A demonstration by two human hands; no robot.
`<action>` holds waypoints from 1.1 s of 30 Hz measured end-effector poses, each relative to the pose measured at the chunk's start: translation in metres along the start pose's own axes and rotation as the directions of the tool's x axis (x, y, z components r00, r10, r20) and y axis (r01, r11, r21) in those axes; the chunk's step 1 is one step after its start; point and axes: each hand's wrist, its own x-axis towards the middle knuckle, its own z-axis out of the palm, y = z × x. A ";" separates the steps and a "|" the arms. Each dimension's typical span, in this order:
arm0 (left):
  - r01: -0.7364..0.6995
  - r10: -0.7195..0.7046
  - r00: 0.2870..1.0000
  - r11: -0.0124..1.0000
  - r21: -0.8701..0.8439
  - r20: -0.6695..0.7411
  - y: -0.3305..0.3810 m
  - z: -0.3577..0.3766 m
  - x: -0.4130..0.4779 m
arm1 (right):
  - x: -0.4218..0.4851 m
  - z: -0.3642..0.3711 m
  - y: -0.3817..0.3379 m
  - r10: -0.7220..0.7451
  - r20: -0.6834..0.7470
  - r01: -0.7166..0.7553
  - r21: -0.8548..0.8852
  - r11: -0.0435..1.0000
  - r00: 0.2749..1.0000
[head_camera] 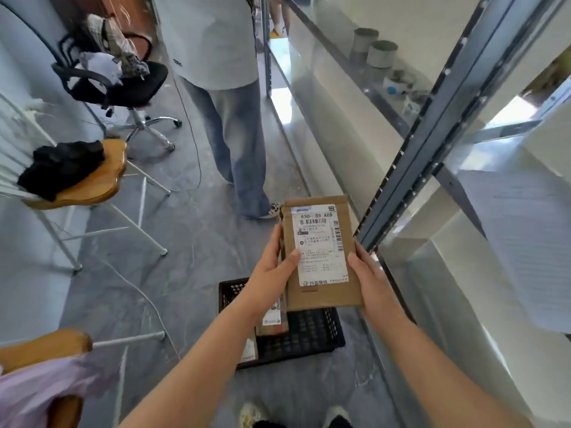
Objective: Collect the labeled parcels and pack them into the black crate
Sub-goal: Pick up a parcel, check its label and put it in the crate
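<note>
Brown kraft-paper parcel (321, 254) held flat between two hands above a black crate.

The parcel is a slim, smooth rectangle with a white shipping label (319, 245) facing up, barcode end farthest from the wrists. Its long axis runs away from the person, with the far end leaning slightly to the right. The left hand (272, 273) grips the left edge, thumb pressed on the label and fingers curled behind. The right hand (370, 282) clasps the lower right edge. Directly beneath both wrists sits the one black crate (309, 338), made of lattice plastic. Two labelled parcels in the crate (272, 318) are partly hidden by the left forearm. Just right of the right hand rises a grey perforated steel shelf upright (432, 134). Beyond the fingertips stands another person in jeans (238, 143).
</note>
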 end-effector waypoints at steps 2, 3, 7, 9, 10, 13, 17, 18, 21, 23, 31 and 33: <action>0.037 -0.038 0.999 0.999 -0.025 -0.035 -0.044 -0.005 0.031 | 0.036 -0.004 0.040 0.030 0.010 -0.030 -0.056 0.998 0.999; 0.056 -0.057 0.997 0.998 -0.030 -0.057 -0.071 -0.008 0.047 | 0.053 -0.006 0.063 0.042 0.017 -0.041 -0.092 0.995 0.999; 0.131 -0.136 0.988 0.989 -0.065 -0.072 -0.195 -0.019 0.108 | 0.123 -0.020 0.176 0.105 0.030 -0.099 -0.170 0.981 0.994; 0.161 -0.165 0.984 0.985 -0.057 -0.070 -0.260 -0.026 0.138 | 0.155 -0.028 0.239 0.122 0.028 -0.115 -0.196 0.974 0.992; 0.178 -0.180 0.982 0.983 -0.045 -0.063 -0.293 -0.031 0.153 | 0.171 -0.032 0.271 0.133 0.026 -0.125 -0.211 0.969 0.991; 0.213 -0.210 0.976 0.975 0.058 -0.057 -0.389 -0.045 0.197 | 0.215 -0.045 0.369 0.176 0.033 -0.159 -0.294 0.942 0.984; 0.228 -0.214 0.974 0.928 0.294 -0.079 -0.495 -0.049 0.244 | 0.257 -0.058 0.480 0.202 0.000 -0.185 -0.403 0.896 0.979; 0.249 -0.236 0.969 0.912 0.327 -0.079 -0.514 -0.048 0.251 | 0.263 -0.061 0.501 0.226 -0.020 -0.215 -0.397 0.892 0.974; 0.276 -0.264 0.961 0.872 0.403 -0.087 -0.548 -0.050 0.262 | 0.278 -0.068 0.538 0.322 -0.063 -0.320 -0.391 0.863 0.945; 0.272 -0.254 0.961 0.808 0.522 -0.108 -0.556 -0.050 0.263 | 0.285 -0.070 0.544 0.401 -0.094 -0.405 -0.379 0.832 0.911; 0.319 -0.165 0.944 0.684 0.656 -0.287 -0.573 -0.034 0.284 | 0.308 -0.051 0.559 0.489 -0.176 -0.520 -0.280 0.807 0.854; 0.358 -0.215 0.933 0.639 0.681 -0.289 -0.578 -0.032 0.286 | 0.309 -0.046 0.566 0.454 -0.186 -0.490 -0.340 0.803 0.872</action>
